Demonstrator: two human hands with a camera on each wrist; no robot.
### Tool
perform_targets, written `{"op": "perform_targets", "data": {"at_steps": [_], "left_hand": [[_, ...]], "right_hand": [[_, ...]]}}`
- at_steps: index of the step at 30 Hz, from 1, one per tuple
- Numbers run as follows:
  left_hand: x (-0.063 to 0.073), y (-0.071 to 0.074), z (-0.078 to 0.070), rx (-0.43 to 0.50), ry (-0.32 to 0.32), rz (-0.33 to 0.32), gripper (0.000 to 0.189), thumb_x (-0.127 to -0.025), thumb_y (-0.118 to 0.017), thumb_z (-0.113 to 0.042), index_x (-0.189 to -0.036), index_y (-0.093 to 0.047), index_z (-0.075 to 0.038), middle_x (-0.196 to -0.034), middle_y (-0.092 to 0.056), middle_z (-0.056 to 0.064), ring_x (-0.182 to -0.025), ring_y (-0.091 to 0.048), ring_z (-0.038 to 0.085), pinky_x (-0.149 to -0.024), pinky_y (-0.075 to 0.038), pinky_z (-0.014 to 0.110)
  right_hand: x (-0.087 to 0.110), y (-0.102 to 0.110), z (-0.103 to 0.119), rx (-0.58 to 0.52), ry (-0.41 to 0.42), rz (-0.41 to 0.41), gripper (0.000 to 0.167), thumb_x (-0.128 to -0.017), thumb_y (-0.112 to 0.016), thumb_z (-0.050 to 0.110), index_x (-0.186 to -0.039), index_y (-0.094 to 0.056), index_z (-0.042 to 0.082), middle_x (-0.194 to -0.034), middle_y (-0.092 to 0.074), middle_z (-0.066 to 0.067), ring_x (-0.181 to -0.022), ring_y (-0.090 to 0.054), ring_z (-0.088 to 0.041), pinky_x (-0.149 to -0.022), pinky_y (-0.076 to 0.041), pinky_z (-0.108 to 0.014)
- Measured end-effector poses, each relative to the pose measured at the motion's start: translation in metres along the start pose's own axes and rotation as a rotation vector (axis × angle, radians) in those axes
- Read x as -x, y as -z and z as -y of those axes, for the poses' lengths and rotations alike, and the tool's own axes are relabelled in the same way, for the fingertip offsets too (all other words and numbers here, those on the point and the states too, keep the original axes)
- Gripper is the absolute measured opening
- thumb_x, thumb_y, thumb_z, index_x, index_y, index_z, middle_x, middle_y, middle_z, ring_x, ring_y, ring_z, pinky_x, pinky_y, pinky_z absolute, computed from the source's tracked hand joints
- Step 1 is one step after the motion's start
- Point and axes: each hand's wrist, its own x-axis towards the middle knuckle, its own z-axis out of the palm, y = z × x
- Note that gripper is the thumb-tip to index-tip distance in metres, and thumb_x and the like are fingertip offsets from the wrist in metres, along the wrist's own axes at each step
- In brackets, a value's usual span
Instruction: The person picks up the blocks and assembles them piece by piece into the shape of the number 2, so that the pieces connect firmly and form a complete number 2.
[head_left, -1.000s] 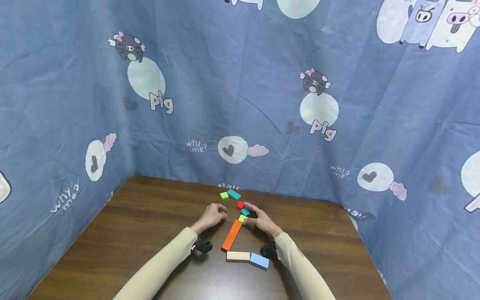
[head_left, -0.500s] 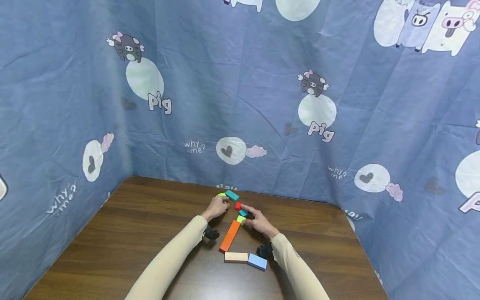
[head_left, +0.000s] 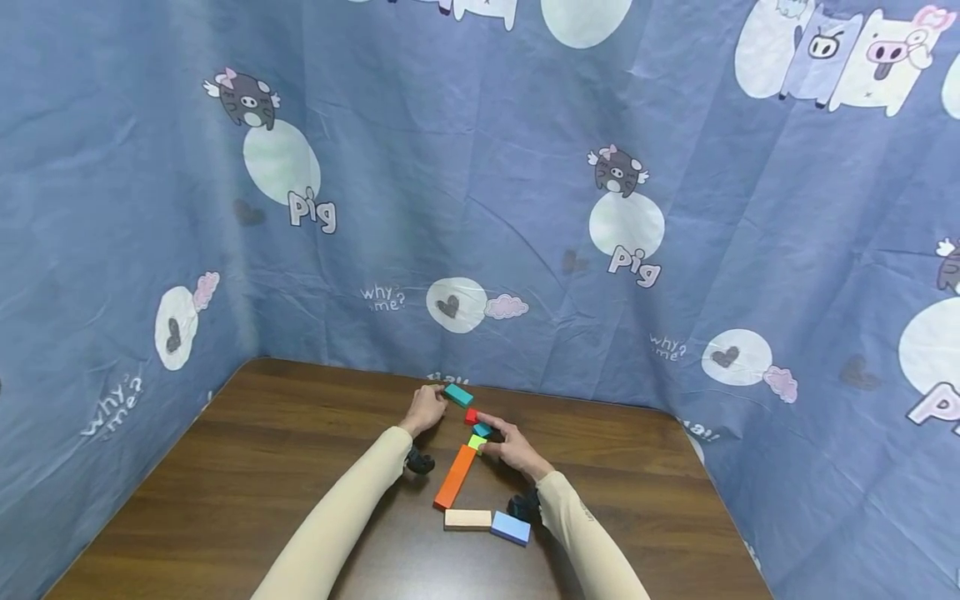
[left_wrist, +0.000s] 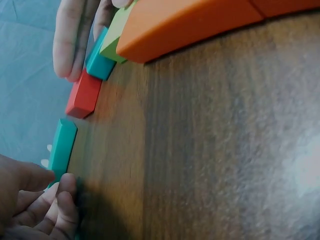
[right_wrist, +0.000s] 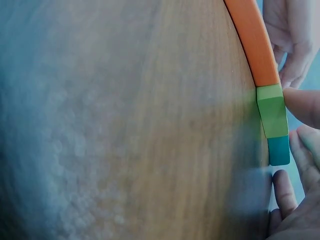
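Note:
At the far side of the table, my left hand [head_left: 425, 408] reaches the left end of a teal block [head_left: 458, 394]. In the left wrist view its fingers [left_wrist: 66, 202] are curled, with one fingertip at that teal block's end. They hide the spot where a lime-green block lay, so their hold is unclear. My right hand [head_left: 517, 450] lies along the right of a short row: a red block [head_left: 471, 416], a small teal block [head_left: 482, 430] and another lime-green block [head_left: 477, 443]. Its straight fingers touch the red end, and its thumb [right_wrist: 302, 105] touches the lime-green block.
Orange blocks [head_left: 454, 477] continue the row toward me, with a seam between them in the left wrist view. Nearer lie a beige block [head_left: 467, 520] and a light blue block [head_left: 511, 528], end to end. A patterned blue cloth [head_left: 480, 208] hangs behind the wooden table [head_left: 225, 500].
My left hand has moved forward from beside the row to the far lime-green block, which it now covers. The right hand has stayed beside the row. The head view has shifted slightly.

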Motion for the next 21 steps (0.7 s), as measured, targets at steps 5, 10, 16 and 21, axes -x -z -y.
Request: {"op": "perform_targets", "data": {"at_steps": [5,10,16,21], "left_hand": [[-0.006,-0.001,0.001,-0.041,-0.004,-0.049,0.040,-0.089,-0.051,0.003,-0.129,-0.054,0.009,-0.081,-0.069,0.015,-0.063,-0.062,0.012,-0.077,-0.049,0.036],[-0.012,-0.002,0.004,-0.036,0.009,-0.041,0.043,-0.092,-0.049,0.001,-0.135,-0.048,0.008,-0.098,-0.066,0.022,-0.069,-0.056,0.020,-0.074,-0.046,0.036],[-0.020,-0.004,0.007,-0.080,-0.066,0.025,0.045,-0.093,-0.048,0.003,-0.137,-0.045,0.007,-0.135,-0.052,0.025,-0.128,-0.048,0.037,-0.100,-0.043,0.048],[-0.024,-0.007,0.004,-0.207,-0.162,0.153,0.046,-0.095,-0.047,0.003,-0.142,-0.045,-0.003,-0.147,-0.042,0.020,-0.138,-0.036,0.036,-0.109,-0.033,0.050]], "right_hand": [[-0.001,0.000,-0.002,0.011,-0.025,-0.028,0.061,-0.087,-0.064,0.000,-0.143,-0.042,0.003,-0.147,-0.042,-0.021,-0.136,-0.035,-0.041,-0.109,-0.024,-0.060],[-0.001,0.000,-0.003,0.032,0.015,-0.039,0.062,-0.084,-0.065,-0.003,-0.142,-0.043,0.000,-0.146,-0.044,-0.021,-0.135,-0.038,-0.040,-0.110,-0.026,-0.058],[-0.001,0.001,-0.002,0.045,0.031,-0.032,0.062,-0.084,-0.065,-0.002,-0.142,-0.042,-0.002,-0.147,-0.043,-0.020,-0.136,-0.036,-0.040,-0.110,-0.024,-0.058],[0.000,0.002,0.002,0.055,0.042,-0.026,0.062,-0.084,-0.064,-0.004,-0.141,-0.041,-0.004,-0.146,-0.042,-0.024,-0.134,-0.038,-0.043,-0.109,-0.025,-0.059]]}}
